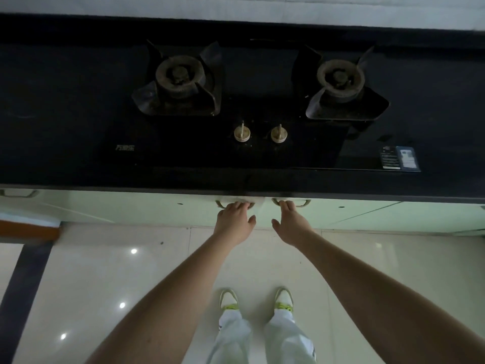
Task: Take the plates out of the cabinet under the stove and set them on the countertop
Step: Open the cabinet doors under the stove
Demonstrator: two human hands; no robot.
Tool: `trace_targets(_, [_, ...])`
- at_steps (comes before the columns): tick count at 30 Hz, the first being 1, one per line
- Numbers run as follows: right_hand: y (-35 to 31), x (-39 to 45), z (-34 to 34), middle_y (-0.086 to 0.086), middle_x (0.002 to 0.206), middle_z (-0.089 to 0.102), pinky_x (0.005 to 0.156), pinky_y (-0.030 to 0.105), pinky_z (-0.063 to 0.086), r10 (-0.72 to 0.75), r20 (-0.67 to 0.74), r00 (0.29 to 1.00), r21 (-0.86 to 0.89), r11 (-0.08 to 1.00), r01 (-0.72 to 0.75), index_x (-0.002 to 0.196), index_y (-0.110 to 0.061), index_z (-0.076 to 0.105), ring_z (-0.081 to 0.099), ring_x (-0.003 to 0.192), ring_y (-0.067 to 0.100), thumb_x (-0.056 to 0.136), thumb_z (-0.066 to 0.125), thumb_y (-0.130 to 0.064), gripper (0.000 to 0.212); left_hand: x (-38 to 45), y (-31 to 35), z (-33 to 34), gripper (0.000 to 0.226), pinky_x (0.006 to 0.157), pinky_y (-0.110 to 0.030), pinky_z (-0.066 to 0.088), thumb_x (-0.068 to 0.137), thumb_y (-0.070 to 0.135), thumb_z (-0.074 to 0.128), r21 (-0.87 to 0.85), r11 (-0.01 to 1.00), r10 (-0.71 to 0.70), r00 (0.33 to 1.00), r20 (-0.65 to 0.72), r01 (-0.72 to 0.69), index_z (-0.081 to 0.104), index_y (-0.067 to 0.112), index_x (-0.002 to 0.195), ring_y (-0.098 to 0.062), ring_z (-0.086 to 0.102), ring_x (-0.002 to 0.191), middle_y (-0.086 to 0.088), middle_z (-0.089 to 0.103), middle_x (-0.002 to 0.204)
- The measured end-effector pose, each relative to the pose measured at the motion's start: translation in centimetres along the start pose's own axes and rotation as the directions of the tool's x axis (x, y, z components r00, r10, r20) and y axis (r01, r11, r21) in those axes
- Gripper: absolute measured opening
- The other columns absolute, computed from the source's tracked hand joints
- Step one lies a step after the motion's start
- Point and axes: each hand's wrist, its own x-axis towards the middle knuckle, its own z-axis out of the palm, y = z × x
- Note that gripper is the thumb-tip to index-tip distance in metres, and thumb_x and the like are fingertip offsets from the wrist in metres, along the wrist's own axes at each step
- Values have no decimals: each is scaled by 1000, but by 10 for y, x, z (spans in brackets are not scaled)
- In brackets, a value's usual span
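Below stove [244, 101], cabinet doors [157, 208] closed; handles hooked by left hand [234, 219] and right hand [290, 222] fingers. Doors best pulled evenly outward.

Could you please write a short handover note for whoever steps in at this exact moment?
Left hand: fingers hooked over the left door handle.
Right hand: fingers hooked over the right door handle.
Both cabinet doors under the stove look closed; no plates in sight.
Done: handles reached.
Left: pull the doors open, lift out the plates, set them on the black countertop.
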Motion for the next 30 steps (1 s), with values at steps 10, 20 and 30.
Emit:
trace_targets(10, [15,-58,23,7,146,38,73,33,48,14,-16,1000,7,1000,-14,145,-13,36,62,108,30,95,34,-61,70,-64,-11,22,50,96,-39,49,99,52,39,-159,986,-52,996,-73,40,62,14,123,-19,52,119,0,62,126])
trace_targets(20, [44,-122,19,3,117,63,53,22,39,-6,88,996,-215,976,25,134,-25,53,57,74,12,96,21,-64,63,-135,-14,33,60,78,-36,48,95,65,28,-156,951,-269,963,5,266,65,20,109,-14,53,101,2,60,113])
trace_targets(30, [82,-175,36,-4,90,67,78,33,42,213,28,977,-136,969,-207,101,-23,66,59,84,18,84,28,-78,69,-194,-27,45,57,120,-49,11,95,63,36,-95,910,-410,910,-57,404,47,16,127,-19,30,143,-4,43,144])
